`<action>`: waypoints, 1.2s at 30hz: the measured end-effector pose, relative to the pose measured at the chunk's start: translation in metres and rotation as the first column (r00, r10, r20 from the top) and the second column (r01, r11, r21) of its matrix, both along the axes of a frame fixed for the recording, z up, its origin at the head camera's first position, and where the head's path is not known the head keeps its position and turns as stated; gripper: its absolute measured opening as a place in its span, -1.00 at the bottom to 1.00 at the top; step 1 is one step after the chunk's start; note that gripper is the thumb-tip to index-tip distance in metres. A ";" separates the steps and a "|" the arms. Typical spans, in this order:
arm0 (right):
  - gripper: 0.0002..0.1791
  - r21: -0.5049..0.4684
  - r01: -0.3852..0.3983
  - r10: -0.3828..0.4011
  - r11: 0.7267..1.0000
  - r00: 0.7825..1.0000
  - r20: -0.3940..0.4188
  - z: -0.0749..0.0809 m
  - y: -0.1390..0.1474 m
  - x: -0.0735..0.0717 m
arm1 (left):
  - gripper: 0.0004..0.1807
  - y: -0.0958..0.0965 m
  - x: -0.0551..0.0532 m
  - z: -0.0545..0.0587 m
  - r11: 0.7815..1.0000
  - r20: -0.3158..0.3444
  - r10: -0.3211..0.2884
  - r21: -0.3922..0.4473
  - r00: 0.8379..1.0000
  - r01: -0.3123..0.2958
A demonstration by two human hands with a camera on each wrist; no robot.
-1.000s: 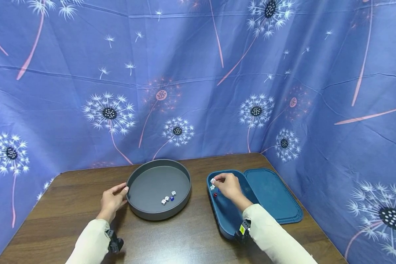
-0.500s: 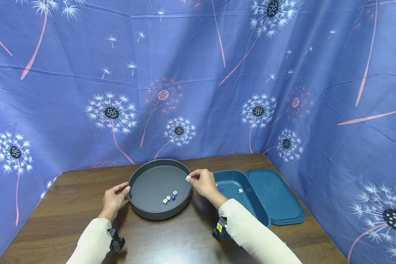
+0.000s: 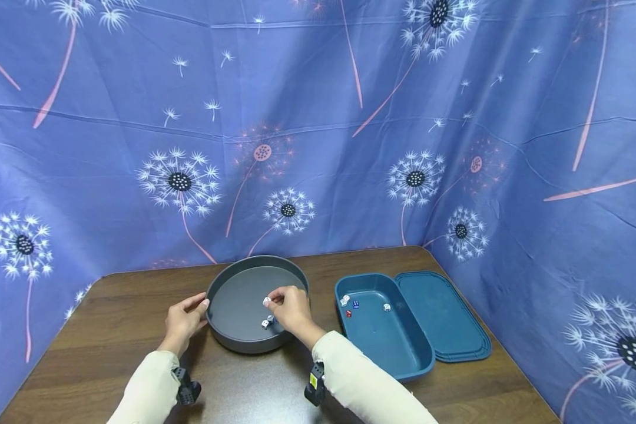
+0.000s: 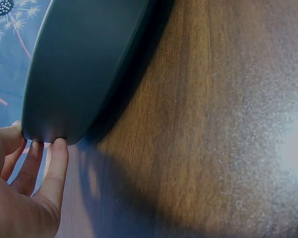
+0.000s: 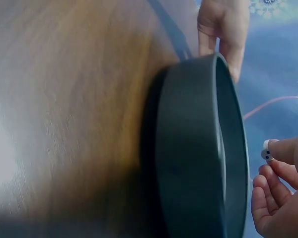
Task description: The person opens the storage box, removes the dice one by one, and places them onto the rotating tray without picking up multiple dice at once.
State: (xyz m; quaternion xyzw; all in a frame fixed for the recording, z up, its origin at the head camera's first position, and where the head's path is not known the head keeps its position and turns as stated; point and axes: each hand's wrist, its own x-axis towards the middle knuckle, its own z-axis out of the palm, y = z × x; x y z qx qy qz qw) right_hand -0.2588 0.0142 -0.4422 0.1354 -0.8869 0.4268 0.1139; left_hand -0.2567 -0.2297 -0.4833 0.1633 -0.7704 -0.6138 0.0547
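Observation:
My right hand (image 3: 292, 311) pinches a white die (image 3: 267, 301) between thumb and fingertips, over the inside of a dark grey round pan (image 3: 238, 294). In the right wrist view, black pips show on that die (image 5: 266, 151), held beyond the pan's rim. Below the hand, a white die (image 3: 265, 324) and a blue die (image 3: 271, 318) lie on the pan floor; the hand hides the other part of that group. At the pan's left side my left hand (image 3: 184, 321) holds the rim, thumb at the edge. In the left wrist view, its fingertips (image 4: 60, 143) press the outer wall.
Right of the pan stands a blue rectangular container (image 3: 384, 347) holding white dice (image 3: 344, 301), a blue die (image 3: 355, 304), a red die (image 3: 348, 313) and a separate white die (image 3: 387, 307). Its flat blue lid (image 3: 445, 318) lies beside it on the wooden table (image 3: 244, 388). A patterned cloth (image 3: 318, 129) hangs behind.
My right hand has moved left from the blue container, past the pan's right rim, to above the pan's inside, carrying the white die. My left hand has stayed at the rim.

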 end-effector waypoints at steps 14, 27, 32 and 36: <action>-0.95 0.048 0.000 0.002 0.999 0.999 -0.039 -0.032 -0.026 0.013 | -0.55 -0.001 0.001 -0.002 1.000 0.003 -0.010 -0.002 1.000 0.010; -0.90 0.309 0.045 0.017 0.950 0.980 -0.198 -0.044 -0.029 0.016 | -0.56 0.000 -0.001 0.000 1.000 0.003 -0.005 -0.011 1.000 0.005; -0.89 0.305 0.056 0.005 0.951 0.981 -0.193 -0.045 -0.030 0.015 | -0.56 0.000 0.000 -0.001 1.000 0.008 0.000 -0.015 1.000 0.000; -0.89 0.302 0.056 0.005 0.952 0.981 -0.196 -0.045 -0.029 0.015 | -0.56 0.000 -0.001 -0.001 1.000 0.009 -0.002 -0.014 1.000 0.002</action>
